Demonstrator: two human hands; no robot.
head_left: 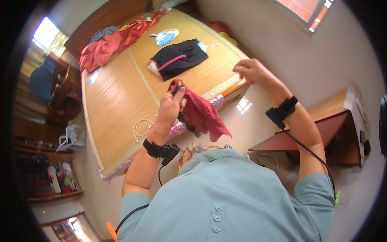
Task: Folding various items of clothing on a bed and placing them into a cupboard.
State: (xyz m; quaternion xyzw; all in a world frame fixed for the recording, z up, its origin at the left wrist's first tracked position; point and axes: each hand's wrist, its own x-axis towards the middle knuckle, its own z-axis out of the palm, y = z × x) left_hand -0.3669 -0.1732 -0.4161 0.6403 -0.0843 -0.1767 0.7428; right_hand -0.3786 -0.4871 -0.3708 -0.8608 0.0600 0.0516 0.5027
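A dark red cloth garment (199, 111) hangs from my left hand (171, 105), which is closed around its upper end in front of the bed's near edge. A small black piece shows at my left thumb, too small to name. To the right, my right hand (252, 70) hovers near the bed's right corner, fingers loosely bent and a little blurred, with nothing visible in them. Farther up the bed mat (115, 111) lies a flat black garment (179, 58) with a pink stripe.
A heap of red cloths (100, 52) lies at the bed's far left, near a blue hand fan (166, 37). A pale cord (139, 127) loops at the near edge. Right of me stands a wooden cabinet (342, 121); a white plastic chair (71, 137) is at left.
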